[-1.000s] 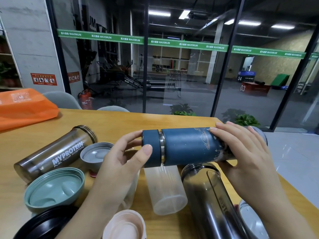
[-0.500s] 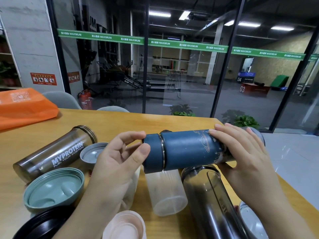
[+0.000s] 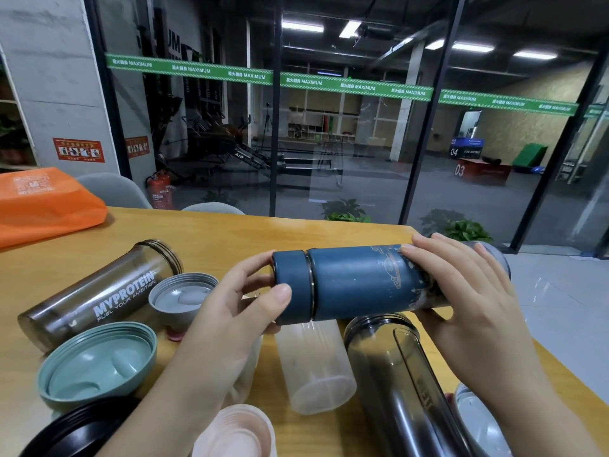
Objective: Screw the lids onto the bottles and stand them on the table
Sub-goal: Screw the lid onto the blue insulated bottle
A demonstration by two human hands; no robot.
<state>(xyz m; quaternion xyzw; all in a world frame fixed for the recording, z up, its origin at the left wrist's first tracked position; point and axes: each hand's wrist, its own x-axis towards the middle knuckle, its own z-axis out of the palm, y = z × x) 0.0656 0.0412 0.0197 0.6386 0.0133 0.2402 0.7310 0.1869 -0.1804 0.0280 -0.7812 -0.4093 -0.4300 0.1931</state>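
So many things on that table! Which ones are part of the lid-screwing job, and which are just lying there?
Part of the job:
left hand gripping the blue lid
right hand holding the blue bottle
MYPROTEIN bottle, lidless
green lid
grey lid
clear bottle

Lying about:
orange bag

Both forearms reach forward from the lower edge, bare to the wrist. The left hand (image 3: 230,311) is curled, thumb in front and fingers (image 3: 253,262) behind, pinching a round cap. The right hand (image 3: 468,308) arches palm-down, its fingers draped over a cylinder held level between the 2 hands.
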